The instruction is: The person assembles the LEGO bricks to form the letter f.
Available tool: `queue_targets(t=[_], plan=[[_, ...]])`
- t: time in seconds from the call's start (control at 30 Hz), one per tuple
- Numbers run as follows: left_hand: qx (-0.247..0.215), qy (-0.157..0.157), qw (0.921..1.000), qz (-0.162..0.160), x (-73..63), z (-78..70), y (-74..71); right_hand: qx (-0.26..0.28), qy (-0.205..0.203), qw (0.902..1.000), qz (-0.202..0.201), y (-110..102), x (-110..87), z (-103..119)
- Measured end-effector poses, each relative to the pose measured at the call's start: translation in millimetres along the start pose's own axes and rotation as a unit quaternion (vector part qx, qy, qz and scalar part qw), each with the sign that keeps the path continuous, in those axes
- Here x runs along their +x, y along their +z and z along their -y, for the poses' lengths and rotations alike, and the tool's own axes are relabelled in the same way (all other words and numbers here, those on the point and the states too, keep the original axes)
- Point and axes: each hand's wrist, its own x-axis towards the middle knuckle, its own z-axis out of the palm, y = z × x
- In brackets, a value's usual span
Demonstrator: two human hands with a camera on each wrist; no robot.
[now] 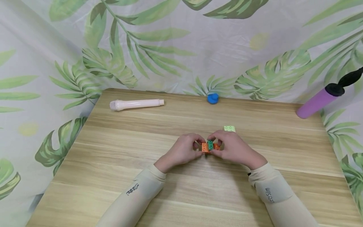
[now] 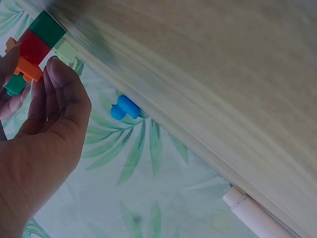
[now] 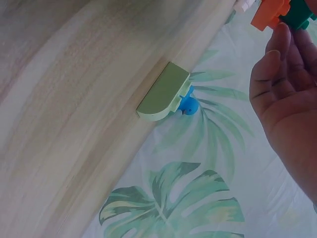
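A small stack of toy building bricks stands between both hands over the table. In the left wrist view a dark green brick [image 2: 47, 29] forms its base, with a red brick [image 2: 34, 46] above, then orange bricks [image 2: 28, 69]. A smaller green brick [image 1: 210, 145] is at the top. My left hand [image 1: 184, 148] holds the stack by the orange brick [image 1: 204, 147] on its left side, fingers behind and thumb in front. With thumb and forefinger my right hand [image 1: 233, 147] pinches the top green brick. Fingers partly hide the stack's right side.
Just behind the right hand lies a light green brick [image 1: 229, 128] with one rounded end. Along the back edge are a pale pink toy microphone [image 1: 139, 104] and a blue toy duck [image 1: 212, 98]. A purple bottle [image 1: 316, 104] with a black lid stands back right, before a leaf-patterned curtain.
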Motion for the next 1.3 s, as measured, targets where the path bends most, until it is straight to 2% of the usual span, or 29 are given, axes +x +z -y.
queue_targets(t=[0.4,0.73,1.1,1.3], plan=[[-0.002,0.006,1.0000,0.000,0.8,-0.2,0.3,-0.002,0.009,1.0000,0.002,1,-0.1,1],[-0.007,-0.003,1.0000,-0.001,1.6,-1.7,-1.1,-0.014,0.000,0.9998,-0.012,3,0.1,3],[-0.005,-0.010,0.9999,-0.001,0.7,-1.2,-0.6,-0.001,-0.014,0.9993,-0.035,10,-0.5,-3],[0.000,-0.011,0.9999,-0.004,0.2,-1.8,-0.6,-0.018,-0.029,0.9984,-0.044,12,-1.0,-3]])
